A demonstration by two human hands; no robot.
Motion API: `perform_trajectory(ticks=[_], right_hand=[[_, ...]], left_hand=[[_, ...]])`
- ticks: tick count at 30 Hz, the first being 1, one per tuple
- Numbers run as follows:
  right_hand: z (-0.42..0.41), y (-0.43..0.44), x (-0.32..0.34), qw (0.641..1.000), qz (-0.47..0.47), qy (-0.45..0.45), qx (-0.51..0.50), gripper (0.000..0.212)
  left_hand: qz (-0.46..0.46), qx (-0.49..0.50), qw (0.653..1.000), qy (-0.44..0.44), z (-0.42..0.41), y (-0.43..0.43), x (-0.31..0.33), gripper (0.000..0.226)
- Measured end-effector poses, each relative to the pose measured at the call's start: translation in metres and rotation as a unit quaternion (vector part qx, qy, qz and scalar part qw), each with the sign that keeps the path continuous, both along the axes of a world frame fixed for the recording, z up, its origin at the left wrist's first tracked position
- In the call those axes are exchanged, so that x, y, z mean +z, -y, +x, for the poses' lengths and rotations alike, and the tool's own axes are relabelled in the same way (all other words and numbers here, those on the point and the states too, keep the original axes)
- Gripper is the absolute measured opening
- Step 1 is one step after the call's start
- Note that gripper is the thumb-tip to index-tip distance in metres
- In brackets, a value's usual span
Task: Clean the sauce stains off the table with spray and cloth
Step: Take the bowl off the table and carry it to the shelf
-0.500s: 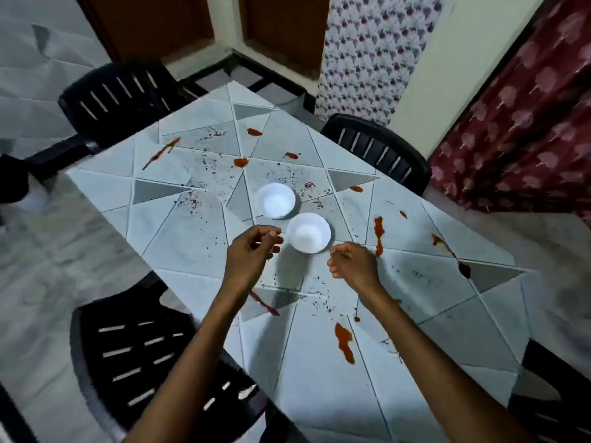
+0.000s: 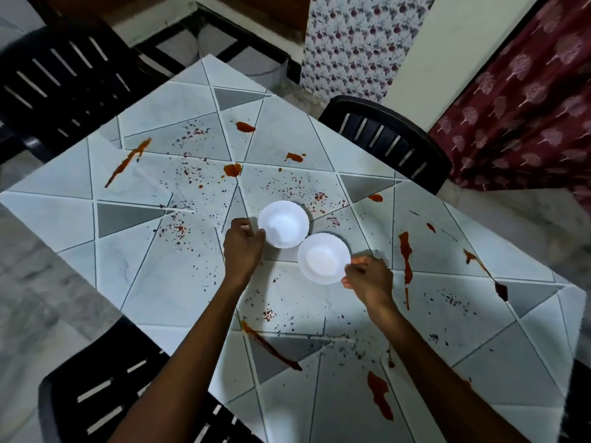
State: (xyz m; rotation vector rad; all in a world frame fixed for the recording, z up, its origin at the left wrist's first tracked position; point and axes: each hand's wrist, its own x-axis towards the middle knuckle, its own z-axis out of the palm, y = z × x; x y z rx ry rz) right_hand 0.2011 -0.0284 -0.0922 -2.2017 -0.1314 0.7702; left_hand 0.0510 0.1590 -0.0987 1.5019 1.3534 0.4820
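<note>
1. Sauce stains [image 2: 405,257] lie all over the table [image 2: 153,282], as red streaks and blobs on every side of the two bowls. None is wiped yet.
2. Your left hand [image 2: 243,251] has reached the far bowl [image 2: 283,223], and its fingers [image 2: 257,235] curl onto the rim, grasping it.
3. Your right hand [image 2: 367,279] pinches the rim of the near bowl [image 2: 323,259] between curled fingers [image 2: 358,262].
4. Half a second ago both hands hovered just short of the bowls, curled on nothing. Now each holds one.
5. You seem to be clearing the bowls first. Spray and cloth are not in view, so the cleaning itself has likely not begun.
</note>
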Motion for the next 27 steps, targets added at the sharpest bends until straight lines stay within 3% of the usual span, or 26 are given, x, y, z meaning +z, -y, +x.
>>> perform_trajectory(ticks=[8,16,21,24,27], right_hand=[[0.000,-0.044,0.033,0.998,0.063,0.026,0.005,0.009],[-0.011,-0.087,0.002,0.996,0.012,0.067,0.054,0.009],[-0.012,-0.085,-0.002,0.985,-0.019,0.129,0.113,0.008],[-0.011,-0.086,-0.005,0.987,0.006,0.094,0.127,0.007],[-0.014,-0.081,0.001,0.995,0.046,0.024,0.079,0.014]], left_hand=[[-0.014,-0.038,0.999,0.019,0.005,-0.010,-0.010,0.033],[-0.080,-0.049,0.993,0.075,-0.006,-0.008,-0.018,0.036],[-0.084,-0.045,0.992,0.082,-0.011,-0.003,-0.014,0.022],[-0.084,-0.055,0.993,0.067,-0.009,-0.004,-0.008,0.023],[-0.074,-0.072,0.993,0.058,-0.010,0.000,0.001,0.030]])
